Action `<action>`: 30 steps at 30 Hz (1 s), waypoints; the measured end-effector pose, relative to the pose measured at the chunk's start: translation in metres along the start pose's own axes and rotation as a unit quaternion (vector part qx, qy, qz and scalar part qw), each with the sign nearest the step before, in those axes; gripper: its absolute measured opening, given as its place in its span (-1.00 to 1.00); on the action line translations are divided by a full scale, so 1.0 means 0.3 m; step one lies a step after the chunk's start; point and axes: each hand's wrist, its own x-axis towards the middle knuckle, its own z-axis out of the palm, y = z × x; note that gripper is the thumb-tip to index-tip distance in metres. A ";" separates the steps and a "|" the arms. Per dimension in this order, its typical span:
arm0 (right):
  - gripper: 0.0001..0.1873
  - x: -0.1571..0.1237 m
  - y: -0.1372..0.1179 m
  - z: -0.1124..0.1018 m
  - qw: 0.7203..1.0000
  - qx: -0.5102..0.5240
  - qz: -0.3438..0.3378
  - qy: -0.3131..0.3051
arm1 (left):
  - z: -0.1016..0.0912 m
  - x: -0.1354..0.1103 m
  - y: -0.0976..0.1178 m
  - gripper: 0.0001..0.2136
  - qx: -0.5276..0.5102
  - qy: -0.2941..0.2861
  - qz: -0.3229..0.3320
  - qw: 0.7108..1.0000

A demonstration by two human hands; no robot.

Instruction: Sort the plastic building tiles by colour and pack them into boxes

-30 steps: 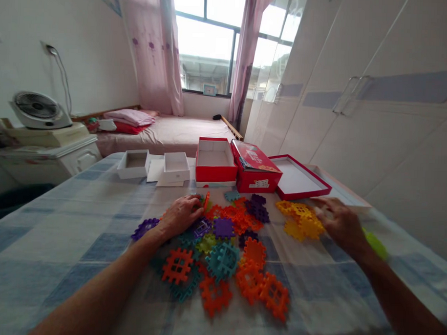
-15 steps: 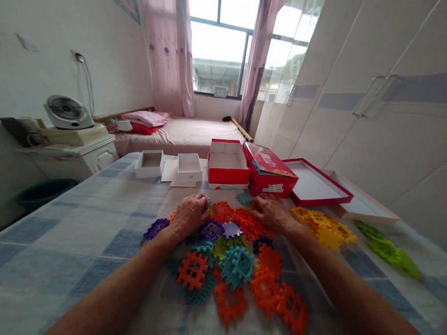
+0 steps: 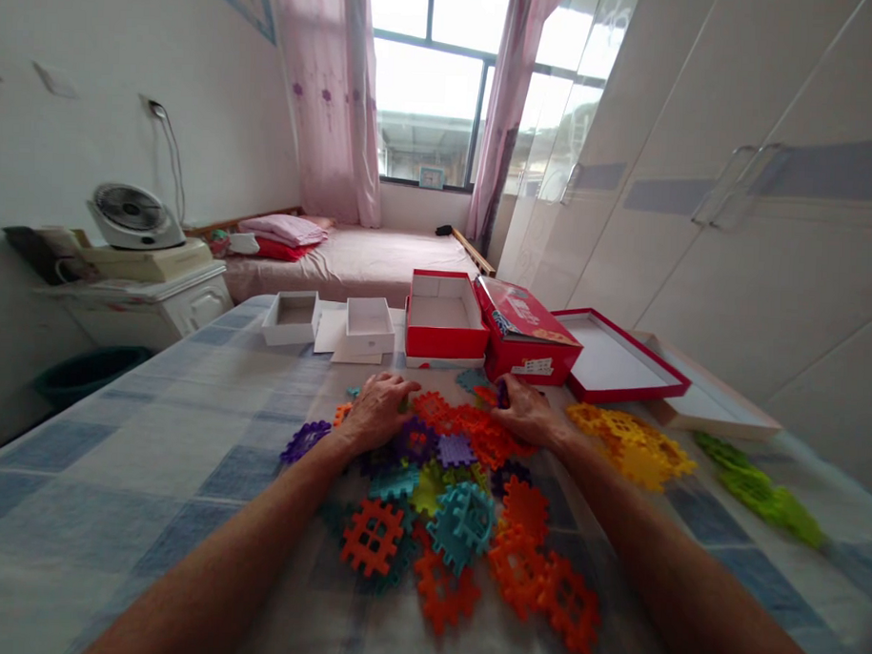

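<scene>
A mixed pile of notched plastic building tiles lies on the checked cloth, among them an orange tile (image 3: 372, 537), a teal tile (image 3: 463, 524) and a lilac tile (image 3: 455, 451). Over the pile's far left part, my left hand (image 3: 382, 409) is open, its fingers loosely spread and reaching onto the tiles. A bit of green shows by its fingertips; whether they touch it I cannot tell. At the far right side of the pile, my right hand (image 3: 529, 411) pinches a dark purple tile (image 3: 503, 394), mostly hidden by the fingers. Red-orange tiles (image 3: 475, 429) lie between my hands.
Yellow tiles (image 3: 632, 444) and light green tiles (image 3: 759, 486) form separate groups at right. Along the far edge stand white boxes (image 3: 369, 339), an open red box (image 3: 446, 342), a closed red box (image 3: 539, 359) and a red-rimmed lid (image 3: 621, 362).
My left hand has lifted slightly and its fingers have spread. A dark purple tile now shows in my right hand. Some tiles under my left hand have shifted.
</scene>
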 end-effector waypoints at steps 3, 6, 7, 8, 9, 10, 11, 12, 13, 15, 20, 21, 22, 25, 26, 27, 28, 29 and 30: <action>-0.57 -0.018 0.019 -0.008 1.000 0.002 0.017 0.022 | 0.000 -0.002 -0.008 -0.76 0.000 0.005 -0.008 1.000; -0.40 -0.033 0.051 -0.021 0.998 -0.034 0.024 0.049 | -0.002 -0.005 -0.013 -0.81 -0.004 0.010 -0.005 1.000; -0.35 -0.037 0.059 -0.024 0.998 -0.039 0.018 0.051 | -0.004 -0.005 -0.014 -0.83 -0.007 0.008 0.000 1.000; -0.31 -0.041 0.063 -0.025 0.998 -0.035 0.007 0.048 | -0.007 -0.005 -0.016 -0.85 -0.010 0.007 0.005 1.000; -0.28 -0.044 0.063 -0.025 0.999 -0.022 -0.008 0.042 | -0.011 -0.004 -0.018 -0.86 -0.014 0.005 0.009 1.000; -0.28 -0.047 0.059 -0.022 0.999 -0.002 -0.022 0.036 | -0.016 -0.004 -0.020 -0.88 -0.018 0.004 0.014 1.000; -0.31 -0.048 0.052 -0.016 0.999 0.018 -0.031 0.031 | -0.021 -0.004 -0.022 -0.88 -0.023 0.004 0.017 1.000; -0.36 -0.048 0.042 -0.009 0.998 0.032 -0.034 0.030 | -0.027 -0.004 -0.024 -0.88 -0.025 0.004 0.019 1.000; -0.41 -0.046 0.030 -0.001 0.998 0.040 -0.032 0.031 | -0.033 -0.005 -0.025 -0.89 -0.029 0.008 0.018 0.999; -0.48 -0.037 0.009 0.016 0.998 0.039 -0.022 0.032 | -0.045 -0.008 -0.026 -0.88 -0.055 0.026 0.007 0.998; -0.44 -0.013 -0.015 0.033 0.997 0.063 -0.033 0.018 | -0.062 -0.013 -0.004 -0.84 -0.207 0.160 -0.094 0.961; -0.48 -0.012 -0.016 0.030 0.996 0.077 -0.039 0.015 | -0.063 -0.012 0.003 -0.83 -0.250 0.186 -0.107 0.944; -0.54 -0.014 -0.017 0.028 0.995 0.091 -0.045 0.016 | -0.063 -0.011 0.009 -0.82 -0.298 0.203 -0.114 0.926; -0.67 -0.030 -0.019 0.018 0.987 0.143 -0.062 0.029 | -0.055 -0.010 0.026 -0.80 -0.418 0.206 -0.118 0.877; -0.68 -0.037 -0.020 0.016 0.984 0.162 -0.068 0.026 | -0.050 -0.011 0.030 -0.79 -0.440 0.201 -0.118 0.868; -0.70 -0.044 -0.020 0.013 0.980 0.181 -0.078 0.018 | -0.045 -0.013 0.033 -0.79 -0.453 0.195 -0.117 0.862; -0.72 -0.051 -0.020 0.012 0.976 0.197 -0.091 0.008 | -0.040 -0.015 0.036 -0.79 -0.459 0.190 -0.116 0.860; -0.76 -0.056 -0.019 0.010 0.972 0.209 -0.109 -0.001 | -0.034 -0.018 0.038 -0.79 -0.461 0.186 -0.114 0.860; -0.80 -0.061 -0.017 0.010 0.968 0.216 -0.130 -0.007 | -0.030 -0.021 0.040 -0.78 -0.461 0.183 -0.113 0.861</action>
